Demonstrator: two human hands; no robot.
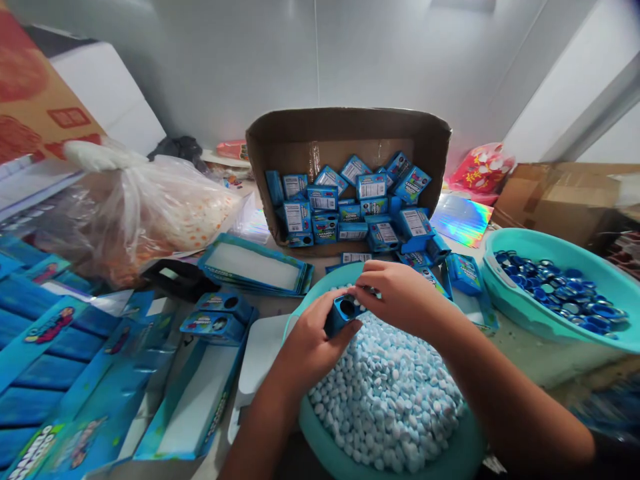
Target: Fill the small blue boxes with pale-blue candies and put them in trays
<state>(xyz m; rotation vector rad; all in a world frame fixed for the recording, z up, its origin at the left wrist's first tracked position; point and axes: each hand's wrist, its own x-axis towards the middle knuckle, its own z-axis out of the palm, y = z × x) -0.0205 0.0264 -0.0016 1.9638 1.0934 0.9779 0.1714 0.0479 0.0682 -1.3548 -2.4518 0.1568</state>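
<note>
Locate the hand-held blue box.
In the head view, near the centre: the blue box is in the left hand, over the teal tub of pale pellets, beside the right hand.

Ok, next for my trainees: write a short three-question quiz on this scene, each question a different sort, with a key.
1. Which hand holds the blue box with the round opening above the candy basin?
2. True or false: the shiny blue round pieces lie in the turquoise basin at the person's right.
3. Fill in the missing word: the open cardboard carton holds many small boxes coloured mostly ____.

Key:
1. The left hand.
2. True.
3. Blue.
</note>
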